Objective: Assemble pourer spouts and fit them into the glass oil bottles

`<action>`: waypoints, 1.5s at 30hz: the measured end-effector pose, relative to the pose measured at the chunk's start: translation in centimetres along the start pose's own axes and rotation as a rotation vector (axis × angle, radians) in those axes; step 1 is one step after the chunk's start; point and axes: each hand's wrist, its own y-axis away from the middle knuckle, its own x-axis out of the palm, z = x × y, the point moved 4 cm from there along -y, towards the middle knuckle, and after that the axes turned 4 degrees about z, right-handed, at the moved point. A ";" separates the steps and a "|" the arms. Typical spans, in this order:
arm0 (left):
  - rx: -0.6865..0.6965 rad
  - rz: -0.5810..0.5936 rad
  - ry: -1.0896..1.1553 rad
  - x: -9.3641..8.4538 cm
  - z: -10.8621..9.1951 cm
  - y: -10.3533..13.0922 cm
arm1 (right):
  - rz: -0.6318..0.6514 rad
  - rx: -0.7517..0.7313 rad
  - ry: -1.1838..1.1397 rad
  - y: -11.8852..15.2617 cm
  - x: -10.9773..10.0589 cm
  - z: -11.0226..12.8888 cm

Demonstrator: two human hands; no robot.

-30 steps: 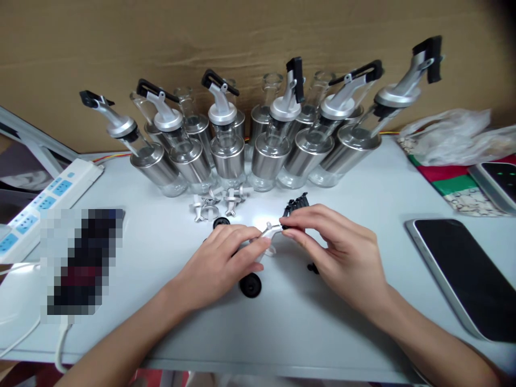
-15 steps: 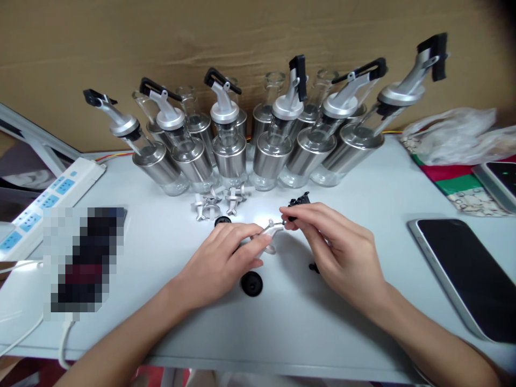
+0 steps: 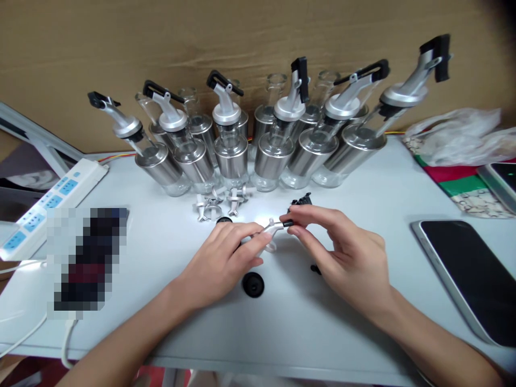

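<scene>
My left hand (image 3: 220, 263) is closed round a silver pourer spout (image 3: 276, 228), whose round base is partly hidden by the fingers. The spout's narrow end points right. At that end sits a small black tip (image 3: 287, 223), pinched between the thumb and forefinger of my right hand (image 3: 349, 258). On the table below my left hand lies a black round stopper (image 3: 253, 285), and another black piece (image 3: 224, 220) shows just behind the knuckles. Several small black parts (image 3: 301, 201) lie in a pile behind my right fingers. One more black part (image 3: 315, 269) peeks out beside my right thumb.
Several loose silver spouts (image 3: 212, 207) lie behind my left hand. A row of glass and steel bottles (image 3: 274, 158) with pourers stands at the back, more bottles behind. A power strip (image 3: 48, 207) and blurred phone (image 3: 88, 258) lie left; a phone (image 3: 463, 274) and plastic bag (image 3: 455, 134) right.
The black tip now shows plainly at the spout's end. My right thumb and forefinger have opened out somewhat around it. My left hand holds the spout as before.
</scene>
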 end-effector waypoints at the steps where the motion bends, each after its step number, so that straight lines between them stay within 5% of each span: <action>1: -0.005 0.005 0.002 0.0 0.0 0.0 | 0.006 -0.006 0.006 -0.1 0.0 0.1; 9: -0.022 0.047 -0.035 0.1 0.0 -0.1 | 0.030 0.037 -0.076 0.0 0.2 -0.1; 16: 0.022 0.000 -0.056 -0.1 -0.2 -0.1 | 0.154 0.522 -0.811 -0.2 1.4 -1.9; 22: 0.044 -0.041 -0.060 -0.6 -0.4 -0.3 | 0.314 0.744 -1.295 0.2 2.6 -2.1; 27: 0.058 -0.030 -0.086 -0.6 -0.6 -0.4 | 0.331 0.857 -1.439 0.4 3.2 -2.1; 45: 0.047 0.050 -0.085 -0.5 -0.7 -0.3 | 0.452 0.878 -1.626 0.3 3.2 -1.3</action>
